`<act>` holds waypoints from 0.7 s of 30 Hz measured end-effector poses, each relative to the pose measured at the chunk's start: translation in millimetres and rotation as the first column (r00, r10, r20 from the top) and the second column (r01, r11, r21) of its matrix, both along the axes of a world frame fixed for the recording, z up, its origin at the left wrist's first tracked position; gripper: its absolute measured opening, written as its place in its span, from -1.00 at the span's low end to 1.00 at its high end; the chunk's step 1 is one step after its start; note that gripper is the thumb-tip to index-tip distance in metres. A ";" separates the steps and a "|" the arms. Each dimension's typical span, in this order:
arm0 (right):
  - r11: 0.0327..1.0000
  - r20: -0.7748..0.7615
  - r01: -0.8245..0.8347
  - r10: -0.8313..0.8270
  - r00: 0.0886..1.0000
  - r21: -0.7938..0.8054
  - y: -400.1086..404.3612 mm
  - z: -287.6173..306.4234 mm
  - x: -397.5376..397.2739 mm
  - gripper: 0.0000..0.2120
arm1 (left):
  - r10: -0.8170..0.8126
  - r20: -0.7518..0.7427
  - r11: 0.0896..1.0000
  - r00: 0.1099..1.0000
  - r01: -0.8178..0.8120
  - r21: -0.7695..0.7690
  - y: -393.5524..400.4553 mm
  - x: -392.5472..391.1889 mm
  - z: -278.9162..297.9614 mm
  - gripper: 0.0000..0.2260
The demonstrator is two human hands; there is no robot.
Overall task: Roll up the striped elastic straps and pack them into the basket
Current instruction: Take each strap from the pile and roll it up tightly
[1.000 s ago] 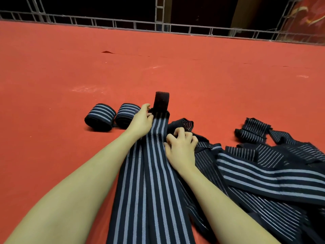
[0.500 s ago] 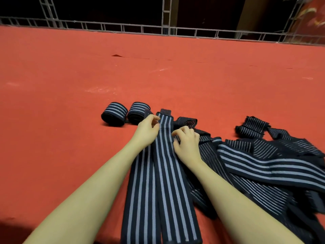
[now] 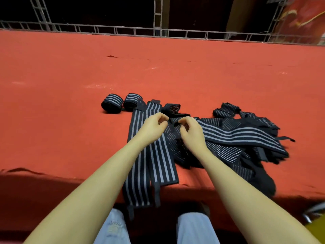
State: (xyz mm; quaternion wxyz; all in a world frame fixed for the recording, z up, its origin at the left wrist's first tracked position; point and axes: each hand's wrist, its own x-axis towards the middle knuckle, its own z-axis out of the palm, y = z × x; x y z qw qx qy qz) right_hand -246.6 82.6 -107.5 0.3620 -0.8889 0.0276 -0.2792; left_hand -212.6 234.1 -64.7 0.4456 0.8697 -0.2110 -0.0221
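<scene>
Both hands (image 3: 173, 128) lifted off flat straps (image 3: 151, 152), fingers curled

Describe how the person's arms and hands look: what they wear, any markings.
Both forearms are bare right up to the frame's bottom edge, with no sleeves in view. The left hand and right hand wear no gloves, and no rings, watch or wristbands show. No markings are visible. Below the arms, light blue jeans cover the legs.
</scene>
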 end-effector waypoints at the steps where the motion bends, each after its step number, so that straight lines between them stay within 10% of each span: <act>1: 1.000 -0.001 0.025 -0.025 1.000 -0.012 -7.1 -0.3 -5.7 -0.80 | -0.012 0.007 1.000 1.000 0.012 -0.003 -7.0 -5.3 0.4 -0.83; 6: 0.964 -0.072 0.207 -0.222 0.972 -0.167 -48.8 3.8 -24.1 -0.68 | -0.046 0.062 0.999 0.997 0.045 0.019 -49.6 -18.8 -0.2 -0.81; 12: 0.915 -0.390 0.010 -0.183 0.903 -0.404 -84.4 -3.9 -28.3 -0.27 | -0.101 0.075 0.980 0.992 0.086 0.182 -89.7 -10.2 -19.9 -0.69; 21: 0.873 0.043 0.360 -0.367 0.929 -0.330 -101.1 -8.0 -16.6 -0.79 | -0.057 0.086 0.965 0.995 0.032 0.262 -106.2 0.6 -45.5 -0.52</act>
